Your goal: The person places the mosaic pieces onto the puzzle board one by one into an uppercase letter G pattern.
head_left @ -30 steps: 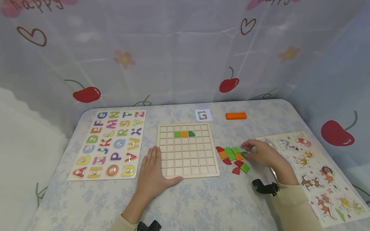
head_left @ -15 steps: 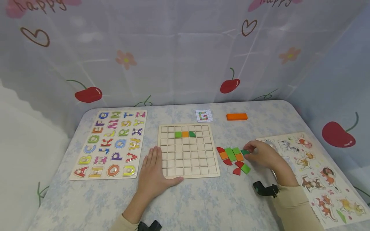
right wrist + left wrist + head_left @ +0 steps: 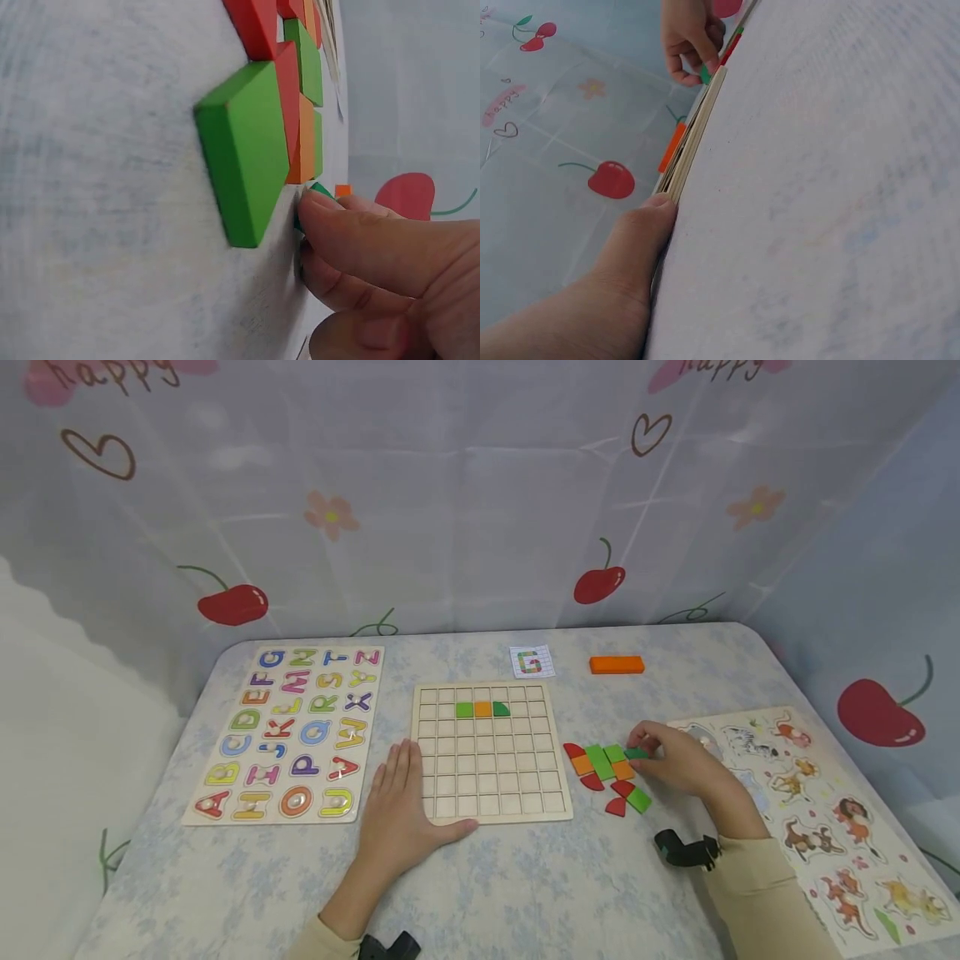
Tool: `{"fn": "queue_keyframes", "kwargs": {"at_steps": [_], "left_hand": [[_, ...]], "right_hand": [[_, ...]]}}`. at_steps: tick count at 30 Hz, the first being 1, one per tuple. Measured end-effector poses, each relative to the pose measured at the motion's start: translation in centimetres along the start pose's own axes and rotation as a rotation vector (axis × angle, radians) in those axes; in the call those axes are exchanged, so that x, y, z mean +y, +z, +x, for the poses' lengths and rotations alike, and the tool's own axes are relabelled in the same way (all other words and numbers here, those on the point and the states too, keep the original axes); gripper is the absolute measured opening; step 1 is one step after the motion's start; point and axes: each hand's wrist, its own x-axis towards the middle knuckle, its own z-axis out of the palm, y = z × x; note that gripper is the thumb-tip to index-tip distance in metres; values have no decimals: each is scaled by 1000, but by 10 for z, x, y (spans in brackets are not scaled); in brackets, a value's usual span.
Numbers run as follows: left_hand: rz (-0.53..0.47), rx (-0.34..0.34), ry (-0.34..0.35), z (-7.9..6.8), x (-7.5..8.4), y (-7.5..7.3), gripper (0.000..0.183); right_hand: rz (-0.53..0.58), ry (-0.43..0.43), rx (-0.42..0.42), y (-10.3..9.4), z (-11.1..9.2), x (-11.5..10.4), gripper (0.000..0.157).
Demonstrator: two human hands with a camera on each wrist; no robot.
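Observation:
A square wooden grid board (image 3: 491,785) lies mid-table. One row of it bears a light green square (image 3: 465,710), an orange square (image 3: 483,709) and a dark green quarter-circle (image 3: 501,709). My left hand (image 3: 393,814) rests flat along the board's left edge, its thumb by the near edge. To the right of the board, my right hand (image 3: 678,764) pinches another dark green quarter-circle block (image 3: 636,752) between thumb and fingers. In the right wrist view the thumb and fingers cover most of that block. Next to it lie loose red, orange and light green blocks (image 3: 600,762).
An alphabet puzzle board (image 3: 360,806) lies on the left. On the right is an animal puzzle board (image 3: 817,860), partly under the right forearm. Behind the grid are a small card (image 3: 532,662) with a coloured G pattern and an orange bar (image 3: 617,665).
My right hand's fingers have closed on the dark green quarter-circle at the pile's right side, and the block now looks tilted. The left hand stays against the board.

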Motion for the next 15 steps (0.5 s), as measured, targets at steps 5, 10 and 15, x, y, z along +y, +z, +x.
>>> {"fn": "queue_keyframes", "kwargs": {"at_steps": [5, 10, 15], "left_hand": [[-3, -2, 2, 0, 0, 0, 141], [1, -2, 2, 0, 0, 0, 142], [3, -2, -1, 0, 0, 0, 143]], "right_hand": [[31, 34, 14, -4, 5, -2, 16], [48, 29, 40, -3, 18, -12, 16], [97, -1, 17, 3, 38, -32, 17]]}}
